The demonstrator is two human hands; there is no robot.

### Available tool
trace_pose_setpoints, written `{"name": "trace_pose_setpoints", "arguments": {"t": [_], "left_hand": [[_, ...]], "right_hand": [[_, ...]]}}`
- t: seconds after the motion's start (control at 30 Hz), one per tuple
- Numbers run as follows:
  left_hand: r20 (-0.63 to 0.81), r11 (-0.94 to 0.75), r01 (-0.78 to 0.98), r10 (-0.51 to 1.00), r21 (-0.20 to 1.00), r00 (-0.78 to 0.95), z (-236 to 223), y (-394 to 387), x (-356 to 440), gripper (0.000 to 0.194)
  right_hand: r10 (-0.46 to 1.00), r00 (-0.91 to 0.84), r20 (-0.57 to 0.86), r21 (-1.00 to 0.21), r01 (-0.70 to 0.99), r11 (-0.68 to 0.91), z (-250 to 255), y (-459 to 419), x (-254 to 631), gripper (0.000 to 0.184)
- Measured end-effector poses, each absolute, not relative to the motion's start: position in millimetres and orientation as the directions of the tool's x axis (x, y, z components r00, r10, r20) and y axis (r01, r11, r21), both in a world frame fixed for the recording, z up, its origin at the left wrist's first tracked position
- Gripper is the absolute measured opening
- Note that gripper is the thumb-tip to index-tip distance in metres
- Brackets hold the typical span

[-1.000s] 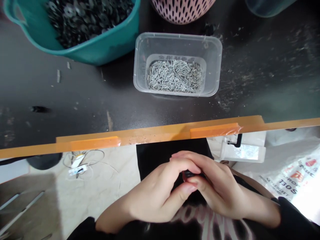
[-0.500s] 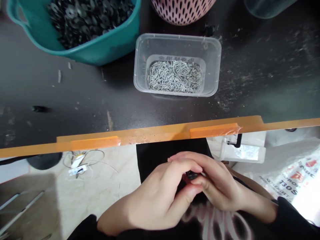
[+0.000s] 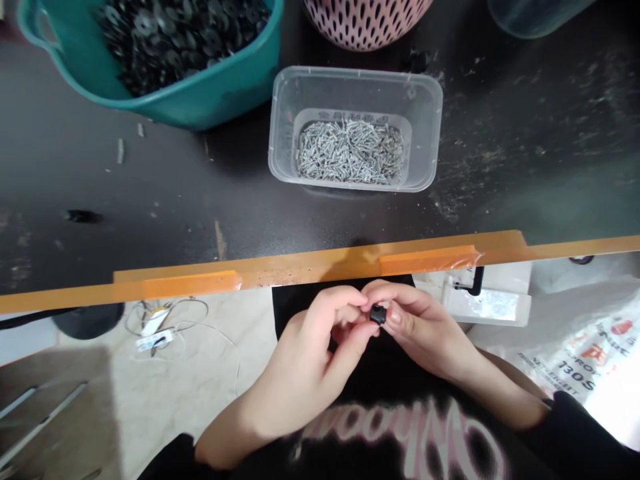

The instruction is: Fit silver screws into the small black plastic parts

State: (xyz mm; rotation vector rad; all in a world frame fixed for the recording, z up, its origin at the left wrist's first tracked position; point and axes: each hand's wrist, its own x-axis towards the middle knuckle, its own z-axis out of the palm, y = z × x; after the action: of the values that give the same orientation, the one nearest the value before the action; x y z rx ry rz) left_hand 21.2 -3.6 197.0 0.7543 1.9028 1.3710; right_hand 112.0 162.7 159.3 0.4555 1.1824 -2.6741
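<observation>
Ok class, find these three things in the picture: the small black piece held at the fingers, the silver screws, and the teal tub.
Small black piece (image 3: 379,315): head view, on its front face.
Silver screws (image 3: 350,152): head view, on the middle of the pile.
Teal plastic tub (image 3: 200,107): head view, on its outer wall.

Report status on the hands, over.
Right hand pinching small black part at fingertips. Left hand fingertips on it too. Orange bench edge beyond, not touching.
</observation>
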Motion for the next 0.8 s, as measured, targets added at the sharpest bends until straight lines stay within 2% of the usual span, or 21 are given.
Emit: {"name": "trace_pose_setpoints", "arguments": {"t": [0.13, 0.3, 0.37, 0.43, 0.57, 0.73, 0.8], "left_hand": [[-0.081, 0.343, 0.299, 0.766, 0.89, -0.638, 200, 0, 18, 0.021], [-0.011, 0.245, 0.296, 0.787, 0.923, -0.617, 200, 2, 18, 0.018], [0.017, 0.202, 0.283, 0.787, 0.938, -0.616, 198, 1, 18, 0.02], [0.029, 0.183, 0.28, 0.788, 0.942, -0.615, 196, 0, 19, 0.018], [-0.005, 0.231, 0.305, 0.804, 0.924, -0.594, 199, -2, 21, 0.016], [0.005, 0.231, 0.309, 0.794, 0.923, -0.608, 204, -5, 26, 0.016], [0.016, 0.235, 0.316, 0.78, 0.919, -0.626, 203, -5, 27, 0.016]], "right_hand": [[-0.214, -0.89, -0.403, -0.381, 0.376, -0.845, 158, 158, 110, 0.015], [-0.364, -0.884, -0.292, -0.195, 0.428, -0.883, 156, 156, 110, 0.019], [-0.397, -0.884, -0.247, -0.215, 0.45, -0.867, 154, 158, 109, 0.021], [-0.411, -0.884, -0.222, -0.291, 0.462, -0.838, 153, 162, 109, 0.023], [-0.394, -0.9, -0.186, -0.402, 0.435, -0.806, 155, 166, 109, 0.021], [-0.314, -0.927, -0.203, -0.49, 0.374, -0.788, 162, 157, 112, 0.02], [-0.276, -0.933, -0.232, -0.48, 0.356, -0.802, 164, 151, 112, 0.019]]}}
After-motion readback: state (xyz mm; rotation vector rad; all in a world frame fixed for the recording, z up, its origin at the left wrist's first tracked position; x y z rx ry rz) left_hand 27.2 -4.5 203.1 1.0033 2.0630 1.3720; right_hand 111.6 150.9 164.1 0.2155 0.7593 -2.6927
